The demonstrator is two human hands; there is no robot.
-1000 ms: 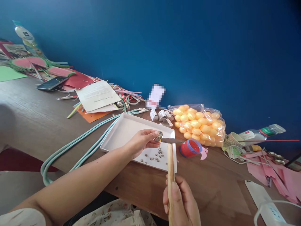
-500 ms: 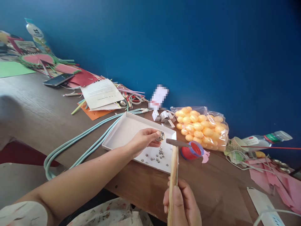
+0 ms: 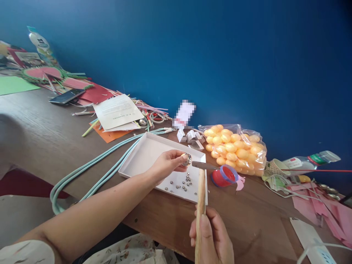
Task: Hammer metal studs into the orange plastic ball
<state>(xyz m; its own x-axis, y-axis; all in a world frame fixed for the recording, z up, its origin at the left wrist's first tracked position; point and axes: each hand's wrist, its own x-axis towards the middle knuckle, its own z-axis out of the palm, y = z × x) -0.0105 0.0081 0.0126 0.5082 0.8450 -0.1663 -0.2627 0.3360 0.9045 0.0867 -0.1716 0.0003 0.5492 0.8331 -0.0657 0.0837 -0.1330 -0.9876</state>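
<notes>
My left hand (image 3: 172,163) pinches a shiny silver jingle bell (image 3: 187,159) between thumb and fingers, over the white box lid (image 3: 137,156). My right hand (image 3: 211,234) wraps round the wooden handle of a hammer (image 3: 202,194), held upright. The hammer's dark metal head is level with the bell and right beside it; whether they touch I cannot tell. Several small silver bells (image 3: 187,179) lie in the lid below my left hand. Just behind the hammer head stands a red cup with a blue rim (image 3: 224,176).
A clear bag of orange balls (image 3: 233,146) lies behind the cup. Pale blue cords (image 3: 90,161) curve round the lid's left side. Papers (image 3: 118,110) and a phone (image 3: 67,96) lie at the left. A plastic bottle (image 3: 310,161), pink paper (image 3: 310,205) and a white power strip (image 3: 313,238) are at the right.
The hammer has moved slightly left, so its head is now nearer the bell. My left hand keeps its hold with little motion.
</notes>
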